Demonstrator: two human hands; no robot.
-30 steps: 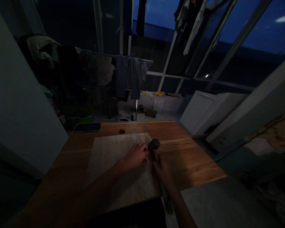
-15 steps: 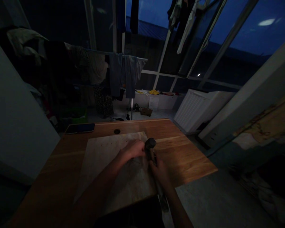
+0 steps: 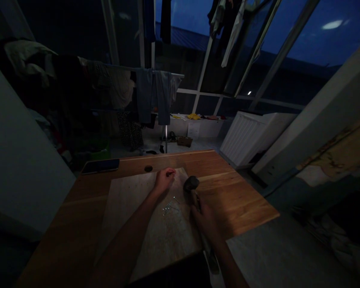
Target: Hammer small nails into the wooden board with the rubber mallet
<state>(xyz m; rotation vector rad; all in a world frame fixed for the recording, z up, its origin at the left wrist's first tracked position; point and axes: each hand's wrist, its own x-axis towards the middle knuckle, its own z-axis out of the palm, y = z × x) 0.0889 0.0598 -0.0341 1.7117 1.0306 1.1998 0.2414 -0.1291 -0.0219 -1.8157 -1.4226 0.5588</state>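
A pale board lies on a wooden table. My right hand is wrapped round the handle of a hammer, whose dark head rests at the board's right edge. My left hand is near the board's far edge, fingers curled in a pinch; what it holds is too small and dark to name. Several small nails lie loose on the board between the two hands.
A dark phone lies at the table's far left corner, with a round hole beside it. Beyond the table stand a clothes rack with hanging laundry, a white radiator and large windows. A grey wall is on the left.
My left hand has moved away from the hammer head toward the board's far edge, uncovering the loose nails. The hammer has barely moved.
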